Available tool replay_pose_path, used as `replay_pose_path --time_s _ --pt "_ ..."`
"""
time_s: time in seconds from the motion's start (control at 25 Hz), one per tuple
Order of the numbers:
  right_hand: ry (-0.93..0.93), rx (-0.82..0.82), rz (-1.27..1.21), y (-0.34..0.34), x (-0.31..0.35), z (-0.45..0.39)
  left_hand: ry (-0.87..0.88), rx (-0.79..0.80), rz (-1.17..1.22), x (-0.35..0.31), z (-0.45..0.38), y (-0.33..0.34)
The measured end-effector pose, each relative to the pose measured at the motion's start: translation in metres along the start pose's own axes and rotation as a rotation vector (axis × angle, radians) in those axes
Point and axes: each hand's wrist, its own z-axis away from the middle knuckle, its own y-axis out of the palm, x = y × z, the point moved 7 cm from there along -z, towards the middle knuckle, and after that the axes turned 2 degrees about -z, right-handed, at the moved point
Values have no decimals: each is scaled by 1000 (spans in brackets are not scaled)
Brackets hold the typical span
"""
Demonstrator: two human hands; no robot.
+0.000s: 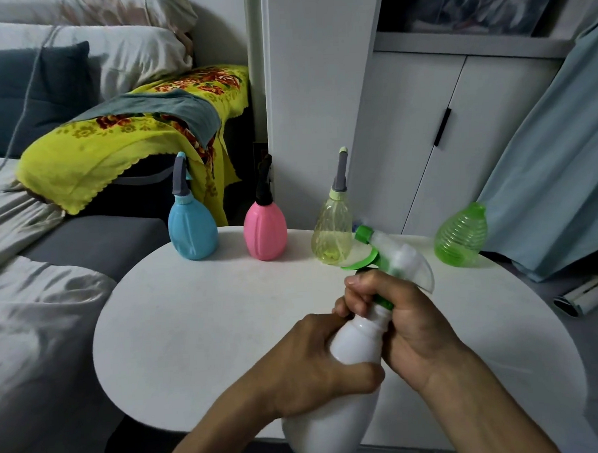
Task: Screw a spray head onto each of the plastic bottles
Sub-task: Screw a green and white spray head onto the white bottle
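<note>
Now both hands [364, 340] on white bottle [356, 343]

White bottle [356, 343]: opaque, tilted, neck pointing up and away, held above near table edge. Green-and-clear spray head [393, 260] sits at its neck, green collar on the neck, nozzle aimed left.

Back row, upright on the table: blue bottle [192, 232] with grey head; pink bottle [265, 231] with black head; clear yellowish bottle [332, 237] with grey head. Green ribbed bottle [460, 236] far right, headless.
</note>
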Motion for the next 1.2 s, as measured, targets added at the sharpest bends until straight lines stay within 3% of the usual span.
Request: replay_pose_path --time_s 0.28,0.32,0.48,0.64,1.0,1.12,1.2 --pt "-172 -109 100 -6 11 -2 127 -204 14 -5 -4 5" --pt "-206 -118 111 -8 17 -2 113 -194 10 -1 -6 2" --pt "-249 -69 -43 -21 34 -5 -35 104 81 19 -11 3" --pt "-285 -171 -34 -28 38 -5 9 -45 54 14 -9 5" --pt "-322 -265 27 -37 45 -2 87 -127 37 12 -14 8" --pt "-382 -385 112 -47 47 -1 99 -152 -91 16 -15 11" --pt "-408 -300 127 -43 50 -2 103 -217 -137 15 -14 10"
